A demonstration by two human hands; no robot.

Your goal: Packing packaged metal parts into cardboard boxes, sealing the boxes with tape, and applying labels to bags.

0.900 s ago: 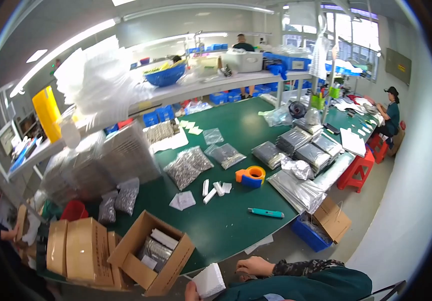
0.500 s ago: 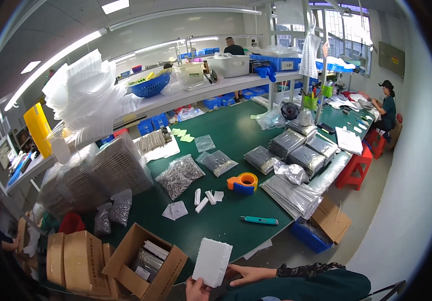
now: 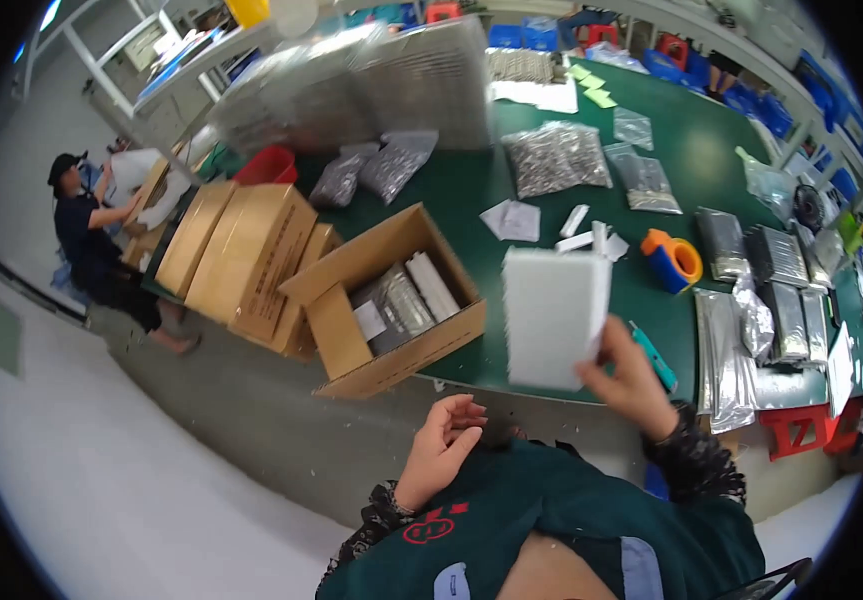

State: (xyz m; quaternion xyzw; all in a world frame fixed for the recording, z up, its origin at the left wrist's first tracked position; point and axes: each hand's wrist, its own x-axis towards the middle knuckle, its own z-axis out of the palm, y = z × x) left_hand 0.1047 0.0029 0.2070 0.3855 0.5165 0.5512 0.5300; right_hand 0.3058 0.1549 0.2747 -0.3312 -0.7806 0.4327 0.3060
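Observation:
A white foam block [image 3: 554, 315] with crumbly edges is upright above the near edge of the green table. My right hand [image 3: 631, 375] grips its lower right corner, thumb on the near face. My left hand [image 3: 443, 445] is over the gap in front of the table, fingers loosely bent and apart from the thumb, with nothing in it. Nearest to it stands an open cardboard box [image 3: 351, 340] containing silvery packets [image 3: 401, 300], white strips [image 3: 433, 285] and a paper slip. Beyond my right hand lies a teal cutter [image 3: 654, 357], partly hidden by that hand.
Closed cartons [image 3: 251, 250] stand left of the open box. Bags of small parts [image 3: 556, 160], a tape dispenser [image 3: 673, 262], white foam strips [image 3: 573, 220] and silvery packets [image 3: 726, 350] lie across the table [image 3: 651, 120]. At the far left a person [image 3: 86, 220] handles cardboard.
The view has swung down and left. The foam block has passed from my left hand to my right. My left hand has let go and is beside the open box.

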